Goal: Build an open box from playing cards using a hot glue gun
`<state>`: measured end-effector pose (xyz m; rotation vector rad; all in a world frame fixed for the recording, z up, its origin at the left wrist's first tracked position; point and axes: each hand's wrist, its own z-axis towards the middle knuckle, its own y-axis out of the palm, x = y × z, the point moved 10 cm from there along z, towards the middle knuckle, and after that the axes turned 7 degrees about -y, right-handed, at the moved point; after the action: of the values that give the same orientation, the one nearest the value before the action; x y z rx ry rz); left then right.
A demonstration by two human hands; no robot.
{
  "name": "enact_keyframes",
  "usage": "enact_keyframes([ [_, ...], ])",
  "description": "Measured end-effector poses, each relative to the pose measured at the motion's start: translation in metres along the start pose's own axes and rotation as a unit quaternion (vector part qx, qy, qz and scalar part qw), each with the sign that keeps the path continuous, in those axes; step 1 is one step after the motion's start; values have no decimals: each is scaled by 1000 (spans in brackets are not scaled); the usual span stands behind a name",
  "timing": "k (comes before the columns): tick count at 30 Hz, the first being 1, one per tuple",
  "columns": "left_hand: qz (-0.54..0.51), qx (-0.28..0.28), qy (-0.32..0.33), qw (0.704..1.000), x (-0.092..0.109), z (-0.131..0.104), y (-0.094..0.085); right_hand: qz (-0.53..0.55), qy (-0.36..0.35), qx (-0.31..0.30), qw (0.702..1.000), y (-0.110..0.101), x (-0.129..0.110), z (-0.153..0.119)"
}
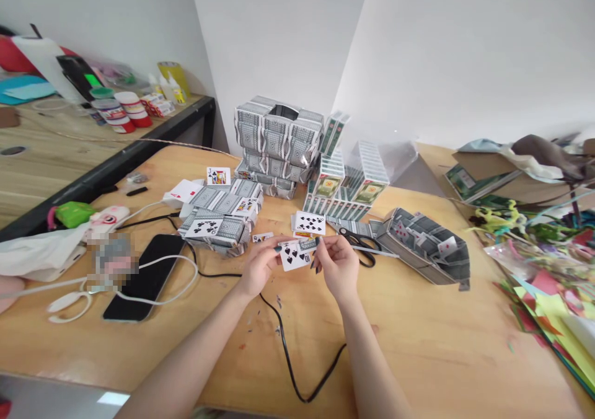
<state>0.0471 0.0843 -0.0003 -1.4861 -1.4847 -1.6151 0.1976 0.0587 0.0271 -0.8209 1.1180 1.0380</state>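
Observation:
Between my two hands is a ten of spades playing card [294, 259], tilted, with a patterned grey strip along its upper edge. My left hand [261, 264] pinches its left side. The fingers of my right hand [338, 263] close on its right end. Just beyond lies a small pile of playing cards [312, 222], face up. Black-handled scissors [367, 248] rest by my right hand, partly behind it. Left of my hands sit blocks of folded cards [223, 211] with loose cards on top.
A box built of folded cards [279, 134] stands at the back beside stacked card packs [334, 180]. An open card-built tray [425, 245] lies to the right. A phone [142, 279] and white cables are at left; a black cable [288, 351] loops in front.

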Motion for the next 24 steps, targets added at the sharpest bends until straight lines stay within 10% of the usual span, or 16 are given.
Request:
enact_keyframes([
  [11, -110, 65, -162, 979, -32, 5, -9, -75, -41, -34, 996, 8, 0, -6],
  [24, 13, 25, -129, 991, -25, 7, -10, -218, -151, -41, 963, 15, -28, -14],
])
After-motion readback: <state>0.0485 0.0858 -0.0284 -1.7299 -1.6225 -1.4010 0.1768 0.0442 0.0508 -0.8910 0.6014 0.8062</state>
